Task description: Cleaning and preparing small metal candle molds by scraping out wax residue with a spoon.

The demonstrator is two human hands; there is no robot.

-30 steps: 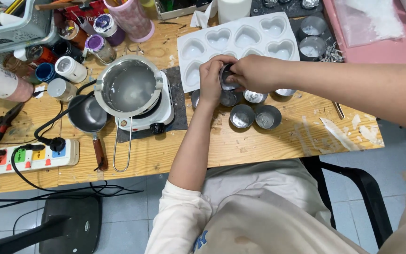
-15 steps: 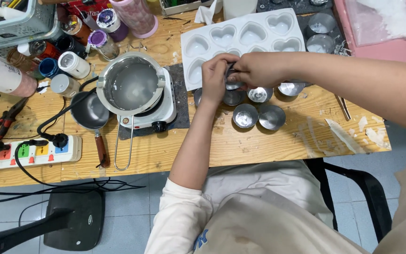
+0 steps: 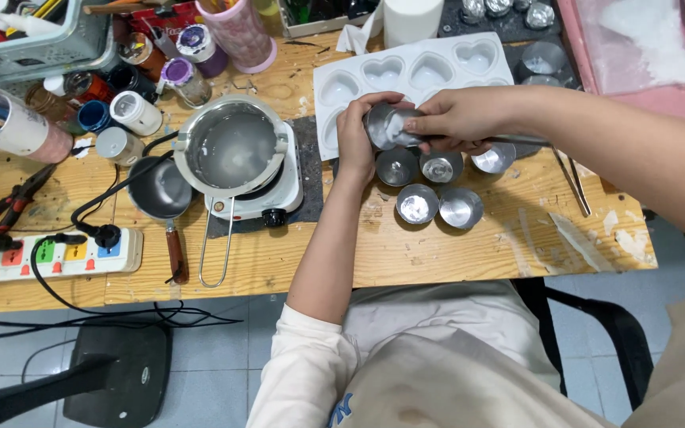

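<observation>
My left hand (image 3: 357,136) holds a small round metal cup (image 3: 384,127), tilted on its side just above the table, with white residue inside. My right hand (image 3: 455,119) is at the cup's rim and grips a thin metal tool (image 3: 517,139) whose tip reaches into the cup. Directly below the hands, several more small metal cups (image 3: 417,204) stand on the wooden table (image 3: 453,254). A white mould with heart-shaped cavities (image 3: 414,73) lies just behind the hands.
Left of my arm, a metal pot (image 3: 234,147) sits on a small white hot plate (image 3: 275,202), with a little pan (image 3: 160,190) beside it. A power strip (image 3: 49,257), pliers (image 3: 13,202) and jars (image 3: 132,111) crowd the left. Tweezers (image 3: 576,186) lie at the right.
The cup has come up from among the other cups and is now tilted between both hands, its opening turned towards the right hand.
</observation>
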